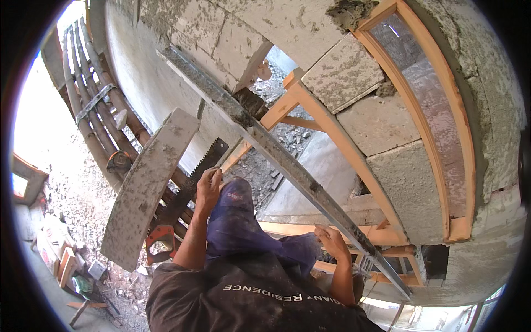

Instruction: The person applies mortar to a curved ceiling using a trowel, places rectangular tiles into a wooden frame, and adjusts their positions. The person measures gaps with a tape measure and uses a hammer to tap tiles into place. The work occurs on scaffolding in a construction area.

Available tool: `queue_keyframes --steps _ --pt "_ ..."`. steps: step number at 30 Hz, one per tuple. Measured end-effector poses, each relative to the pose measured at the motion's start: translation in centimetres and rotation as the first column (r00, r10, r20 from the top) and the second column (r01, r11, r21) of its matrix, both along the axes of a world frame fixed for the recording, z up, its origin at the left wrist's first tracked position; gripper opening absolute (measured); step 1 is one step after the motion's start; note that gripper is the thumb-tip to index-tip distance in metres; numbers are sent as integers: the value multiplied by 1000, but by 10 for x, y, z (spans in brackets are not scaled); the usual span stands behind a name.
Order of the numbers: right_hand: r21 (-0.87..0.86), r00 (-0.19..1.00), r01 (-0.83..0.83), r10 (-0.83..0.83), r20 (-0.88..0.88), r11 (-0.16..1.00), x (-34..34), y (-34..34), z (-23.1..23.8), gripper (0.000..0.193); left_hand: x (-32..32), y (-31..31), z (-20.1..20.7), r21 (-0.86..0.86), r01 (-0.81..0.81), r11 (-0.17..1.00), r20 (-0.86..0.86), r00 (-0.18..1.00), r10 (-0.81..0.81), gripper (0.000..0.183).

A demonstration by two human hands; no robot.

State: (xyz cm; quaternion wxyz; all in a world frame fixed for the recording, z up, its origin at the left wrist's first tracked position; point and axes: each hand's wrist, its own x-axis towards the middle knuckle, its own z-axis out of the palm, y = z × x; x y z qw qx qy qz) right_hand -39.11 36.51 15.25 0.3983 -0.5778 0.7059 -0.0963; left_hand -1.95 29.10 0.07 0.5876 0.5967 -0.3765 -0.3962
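Note:
My left hand is at my left knee, beside the blade of a hand saw. Its fingers are curled together, and whatever they may hold is hidden. The saw's orange handle shows below, next to my left forearm. Left of the saw, a long pale concrete block leans at a slant across the bamboo poles. Over my right knee hovers my right hand, fingers loosely bent and apart, with nothing visible in them. A long metal straightedge bar runs diagonally just past that hand.
A round orange-and-black tape measure rests on the poles. Ahead stands a block wall with wooden frames set in it. Rubble covers the ground far below on the left. A timber piece lies at lower left.

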Motion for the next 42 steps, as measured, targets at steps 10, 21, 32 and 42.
queue_keyframes --steps 10,21,32,42 --pt "-82 996 -57 51 -69 995 15 -7 -6 49 -8 -40 4 -160 -18 987 94 995 33 31" --pt "-681 829 402 -559 -12 612 -35 76 47 40 -87 -77 64 -146 240 960 277 941 -193 27" --pt "-957 -199 243 -973 114 -161 -240 462 110 23 -77 -78 32 -2 212 977 187 960 -208 48" --pt "-386 -200 910 -976 -84 -153 -243 554 -328 76 -155 -82 47 -51 366 929 294 895 -336 46"
